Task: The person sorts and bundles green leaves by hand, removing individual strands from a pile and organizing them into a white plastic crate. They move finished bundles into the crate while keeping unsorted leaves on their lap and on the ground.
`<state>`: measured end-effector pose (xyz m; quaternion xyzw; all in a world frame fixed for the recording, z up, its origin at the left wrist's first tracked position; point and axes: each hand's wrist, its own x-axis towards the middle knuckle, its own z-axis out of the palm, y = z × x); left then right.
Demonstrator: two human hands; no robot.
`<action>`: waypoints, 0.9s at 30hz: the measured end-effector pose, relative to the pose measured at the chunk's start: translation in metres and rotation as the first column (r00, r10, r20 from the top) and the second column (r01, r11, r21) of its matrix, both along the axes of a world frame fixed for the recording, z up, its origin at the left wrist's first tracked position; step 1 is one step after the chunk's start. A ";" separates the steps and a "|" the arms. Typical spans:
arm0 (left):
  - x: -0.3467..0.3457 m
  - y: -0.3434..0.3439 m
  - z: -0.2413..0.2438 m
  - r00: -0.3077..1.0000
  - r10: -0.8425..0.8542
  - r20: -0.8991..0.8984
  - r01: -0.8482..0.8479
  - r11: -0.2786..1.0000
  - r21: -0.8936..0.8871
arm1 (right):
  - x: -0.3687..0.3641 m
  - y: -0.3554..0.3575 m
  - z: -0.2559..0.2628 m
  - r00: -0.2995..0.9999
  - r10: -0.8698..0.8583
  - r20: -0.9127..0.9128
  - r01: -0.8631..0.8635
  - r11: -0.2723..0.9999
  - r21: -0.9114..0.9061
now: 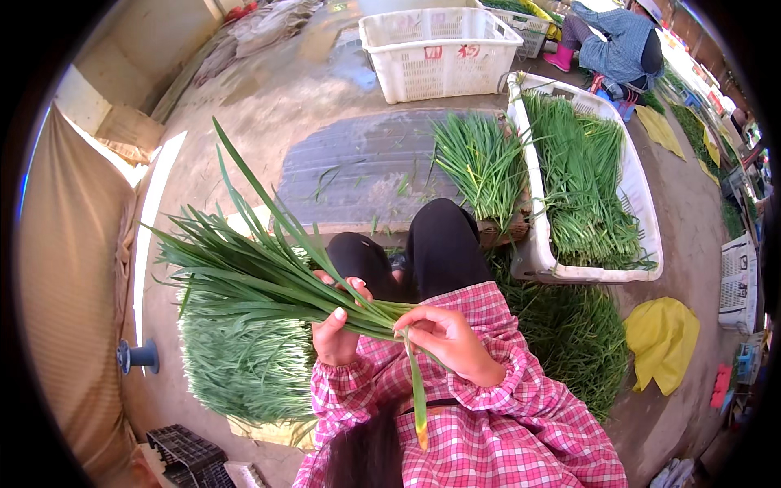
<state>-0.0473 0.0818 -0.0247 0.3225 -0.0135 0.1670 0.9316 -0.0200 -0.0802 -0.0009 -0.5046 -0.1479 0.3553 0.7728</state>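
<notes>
My left hand (339, 323) is wrapped around a bunch of long green leaves, which look like garlic chives (262, 287). The leaf tips fan out to the left, and the pale stem ends point right. At those stem ends, the fingers of my right hand (451, 341) pinch a single leaf (417, 390) that hangs down with a yellowed tip. Below the bunch on the left lies a large stack of chives (244, 360) with pale ends outward. Part of that stack is hidden by the bunch.
Ahead is a low board (360, 158) with leaf scraps and a chive pile (479, 165). A white crate (647, 238) of chives stands right of it; another white crate (439, 67) is behind. More greens (567, 341) and a yellow cloth (662, 341) lie right. A person (622, 49) sits far right.
</notes>
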 end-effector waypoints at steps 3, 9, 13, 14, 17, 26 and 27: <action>-0.002 0.000 0.000 1.000 0.003 0.000 -0.003 0.999 -0.045 | 0.000 -0.004 -0.003 0.998 0.013 0.062 -0.011 0.999 -0.043; -0.005 0.009 -0.004 0.995 -0.044 0.086 0.050 0.996 -0.072 | -0.002 -0.013 -0.011 0.996 0.070 0.062 -0.065 0.995 -0.076; -0.004 0.006 0.000 0.998 -0.021 0.063 0.023 0.999 -0.023 | -0.003 -0.016 -0.016 0.997 0.036 0.068 -0.034 0.999 -0.038; -0.003 0.004 0.003 0.999 -0.009 0.053 0.009 1.000 -0.011 | -0.002 -0.015 -0.019 0.996 0.026 0.082 -0.021 0.998 -0.060; -0.004 0.003 0.002 0.999 0.033 0.035 -0.033 0.999 0.018 | -0.002 -0.016 -0.022 0.998 0.024 0.056 -0.021 0.998 -0.054; -0.007 0.000 -0.005 0.989 0.148 0.000 -0.148 0.989 -0.022 | 0.000 -0.016 -0.029 0.998 -0.007 0.061 0.012 0.996 -0.087; -0.007 0.001 -0.006 0.991 0.135 0.006 -0.135 0.991 -0.024 | 0.001 -0.015 -0.030 0.998 -0.013 0.062 0.019 0.996 -0.092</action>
